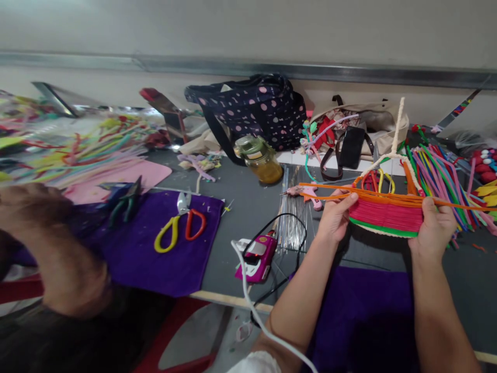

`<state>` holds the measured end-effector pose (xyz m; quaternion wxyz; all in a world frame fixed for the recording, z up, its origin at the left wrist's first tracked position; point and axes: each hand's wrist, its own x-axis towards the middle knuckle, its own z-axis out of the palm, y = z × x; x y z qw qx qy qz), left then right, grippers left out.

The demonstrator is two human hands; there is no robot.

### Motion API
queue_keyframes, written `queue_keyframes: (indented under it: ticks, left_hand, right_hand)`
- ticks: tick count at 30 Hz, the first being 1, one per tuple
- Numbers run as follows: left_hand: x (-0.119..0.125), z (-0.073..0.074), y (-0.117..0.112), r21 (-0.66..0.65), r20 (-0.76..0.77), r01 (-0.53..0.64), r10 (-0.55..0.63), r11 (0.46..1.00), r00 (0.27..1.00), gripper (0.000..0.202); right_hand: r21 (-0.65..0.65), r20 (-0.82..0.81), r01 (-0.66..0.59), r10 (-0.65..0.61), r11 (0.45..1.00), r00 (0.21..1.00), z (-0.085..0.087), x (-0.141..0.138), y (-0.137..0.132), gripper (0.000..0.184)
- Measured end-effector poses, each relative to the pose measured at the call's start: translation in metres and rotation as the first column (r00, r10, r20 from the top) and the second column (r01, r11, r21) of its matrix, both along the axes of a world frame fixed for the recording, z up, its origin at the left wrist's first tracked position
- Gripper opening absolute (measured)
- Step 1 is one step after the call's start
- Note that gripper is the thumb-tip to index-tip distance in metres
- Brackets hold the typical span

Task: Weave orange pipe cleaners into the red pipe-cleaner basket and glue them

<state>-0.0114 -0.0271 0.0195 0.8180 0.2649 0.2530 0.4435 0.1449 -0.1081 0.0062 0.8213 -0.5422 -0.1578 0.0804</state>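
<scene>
Between my two hands is a small woven piece (384, 217) made of pipe cleaners, with pink rows, a green row near its lower edge and orange strands along the top. A cream fuzzy stem (396, 127) rises from its upper frame. My left hand (334, 220) pinches the left end with thumb and fingers. At the right end, my right hand (434, 225) grips the edge. Loose orange pipe cleaners (316, 197) stick out past both hands. Behind the piece, red and yellow scissor handles (382, 181) partly show.
A co-worker's hand and arm (50, 243) are at the left, by a purple cloth (143, 259) with red-and-yellow-handled scissors (171, 233) and pliers (126, 202). A glue gun (298, 190), wires (291, 228), a magenta device (264, 256), a jar (260, 163), bags (256, 111) and colored pipe cleaners (438, 176) surround the hands.
</scene>
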Motion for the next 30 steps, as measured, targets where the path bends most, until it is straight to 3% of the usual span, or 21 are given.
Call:
queue_keyframes:
  ticks: [4, 14, 19, 25, 30]
  left_hand:
    - [0.005, -0.001, -0.003, -0.027, -0.025, -0.096, 0.096, 0.995, 0.995, 0.040]
    - [0.013, -0.002, -0.012, -0.187, 0.063, -0.183, 0.198, 0.965, 0.978, 0.036]
    - [0.014, -0.003, -0.011, -0.142, 0.070, -0.256, 0.268, 0.956, 0.961, 0.035]
    - [0.012, 0.000, -0.008, -0.054, 0.055, -0.263, 0.266, 0.963, 0.962, 0.042]
    - [0.011, -0.001, -0.007, -0.010, 0.042, -0.313, 0.313, 0.950, 0.949, 0.036]
  right_hand:
    - [-0.025, 0.034, -0.012, 0.013, 1.000, 0.999, 0.000, -0.005, 0.000, 0.028]
    - [-0.060, 0.041, 0.031, -0.028, 0.998, 0.999, 0.000, -0.014, 0.003, 0.028]
    - [-0.043, 0.044, -0.017, 0.019, 0.999, 0.999, 0.002, -0.018, 0.004, 0.026]
    - [-0.054, 0.082, 0.012, -0.008, 0.998, 0.997, -0.001, -0.015, 0.003, 0.023]
    - [-0.062, 0.090, 0.011, -0.006, 0.998, 0.996, -0.002, -0.014, 0.002, 0.024]
